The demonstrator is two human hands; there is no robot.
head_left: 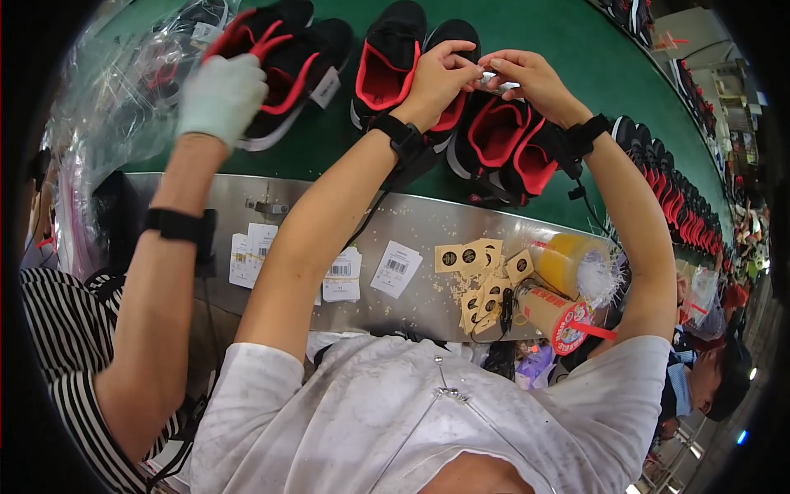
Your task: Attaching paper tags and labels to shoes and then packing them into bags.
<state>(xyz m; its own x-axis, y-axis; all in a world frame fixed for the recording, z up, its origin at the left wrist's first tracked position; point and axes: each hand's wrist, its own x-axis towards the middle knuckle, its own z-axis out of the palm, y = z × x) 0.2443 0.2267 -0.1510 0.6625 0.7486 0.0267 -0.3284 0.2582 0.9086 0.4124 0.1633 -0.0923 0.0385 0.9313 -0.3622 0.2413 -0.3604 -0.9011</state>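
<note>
The left hand (440,84) and right hand (531,81) pinch a small white thing (487,79) between them, at the left's three o'clock and the right's nine, with black shoes with red insides (499,137) at its six o'clock.

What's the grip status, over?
Left grip, right grip: both on small white item. Black-and-red shoes beneath. Co-worker's gloved hand at left, apart.

Too small to identify: white item (487,80) between left hand (439,84) and right hand (539,86). Blurred: co-worker's gloved hand (220,99). Partly covered by left hand: black-and-red shoe (450,31).
</note>
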